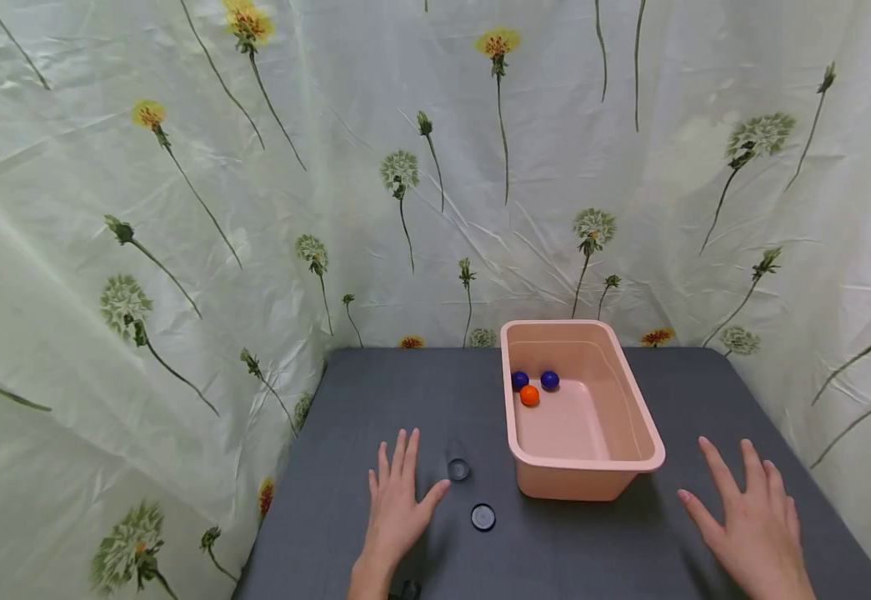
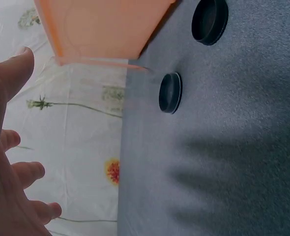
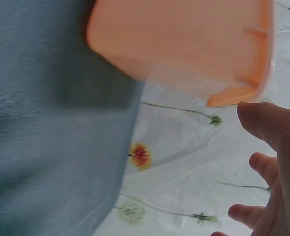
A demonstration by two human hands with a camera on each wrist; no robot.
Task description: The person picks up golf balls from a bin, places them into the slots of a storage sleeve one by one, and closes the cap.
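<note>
My left hand (image 1: 393, 508) hovers over the dark table, fingers spread and touching nothing. To its right is a small dark round cap-like piece (image 1: 458, 469), with a faint greyish shape behind it that I cannot make out. Nearer lies a round black cap (image 1: 483, 517), its hollow side up; the left wrist view also shows this cap (image 2: 210, 21). My right hand (image 1: 753, 517) is held in the air right of a pink plastic bin (image 1: 593, 483), fingers apart and holding nothing. Inside the bin, toward its left wall, are an orange ball (image 1: 529, 395) and two blue balls (image 1: 550, 381).
The dark grey tabletop (image 1: 390, 392) ends at the back against a hanging pale curtain (image 1: 360, 217) printed with dandelions. That curtain also runs along the left and right sides. The bin stands at the back, right of centre.
</note>
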